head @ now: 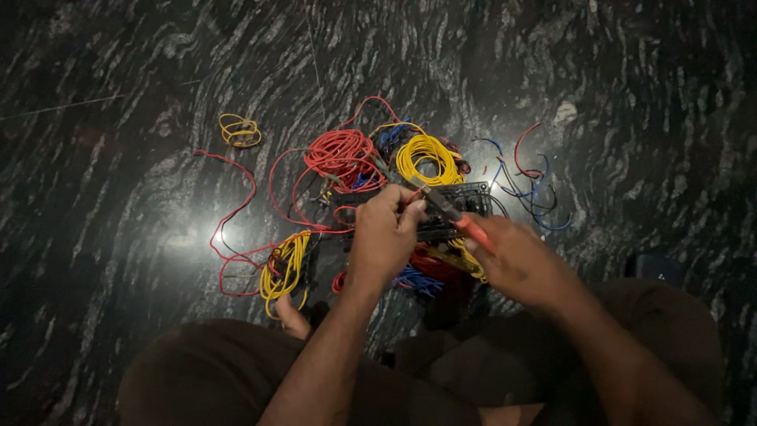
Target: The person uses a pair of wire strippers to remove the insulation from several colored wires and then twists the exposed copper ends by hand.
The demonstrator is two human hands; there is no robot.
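Red coil (341, 154), yellow coil (426, 156), black-veined floor (118, 158)

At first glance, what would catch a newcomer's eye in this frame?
The heap of coloured wire coils on the dark marbled floor stands out first: a red coil and a yellow coil lie just beyond the hands. At the centre, the left hand pinches a wire end over a black component block, while the right hand grips orange-handled pliers. A small yellow loop lies apart at upper left.
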